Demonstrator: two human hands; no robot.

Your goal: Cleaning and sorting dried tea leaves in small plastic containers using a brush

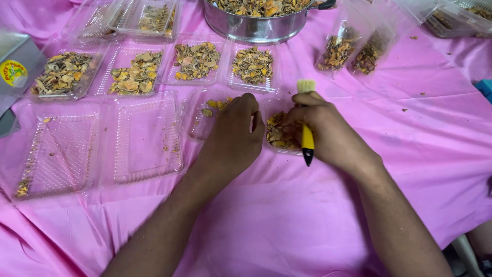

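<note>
The right hand (323,131) is closed around a small brush (306,123) with a yellow and black handle, its pale bristles pointing up away from the person and the dark tip of the handle sticking out below the fingers. The left hand (233,136) is loosely curled, knuckles up, and whether it grips anything cannot be told from this angle. Both hands rest over a clear plastic tray (279,136) partly filled with dried yellow-brown flakes, lying on the pink tablecloth (287,215); just left of it, under the left hand, sits another clear tray (207,115) with only a few flakes. Further left are two open clamshell packages (102,146), nearly bare, with crumbs along their ribbed bottoms. Behind them runs a row of four filled trays (138,72), and beyond that a round steel pot (256,28) heaped with the same flakes. To the right of the pot stand two clear packages (353,48) tipped on edge. At the far left edge lies a grey box with a round yellow and red label (13,72).
</note>
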